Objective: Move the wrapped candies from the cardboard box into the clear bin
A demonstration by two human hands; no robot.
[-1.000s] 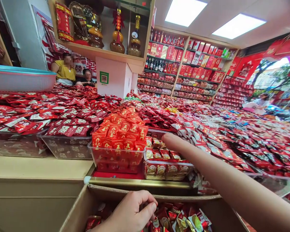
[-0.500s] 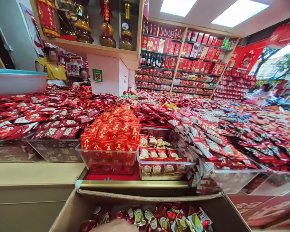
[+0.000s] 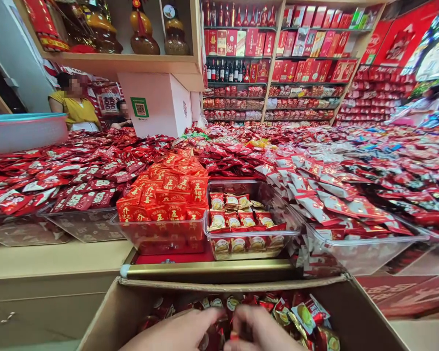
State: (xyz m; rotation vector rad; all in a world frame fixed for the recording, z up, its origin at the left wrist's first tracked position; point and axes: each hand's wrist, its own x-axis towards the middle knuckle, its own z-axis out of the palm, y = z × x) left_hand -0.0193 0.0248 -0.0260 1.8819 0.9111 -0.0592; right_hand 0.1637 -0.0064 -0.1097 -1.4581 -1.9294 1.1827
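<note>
Left hand (image 3: 175, 334) and right hand (image 3: 265, 331) are half-curling onto candy packets (image 3: 303, 317) in the cardboard box (image 3: 354, 312), can't tell if they're actually gripping.

A clear bin (image 3: 161, 236) heaped with orange-red packets (image 3: 168, 190) is seen at the centre. At its 3 o'clock, touching it, a second clear bin (image 3: 292, 219) is only partly filled with small snack packets (image 3: 237, 217). Red-and-white packets (image 3: 325, 195) are piled further towards 3 o'clock. A blue basin (image 3: 22, 129) is set at 9 o'clock. A pink box (image 3: 157, 105) is placed at 12 o'clock, under a wooden shelf (image 3: 120, 61) of gourd-shaped bottles (image 3: 142, 29). A person in a yellow top (image 3: 75, 105) is seen at 10 o'clock.
</note>
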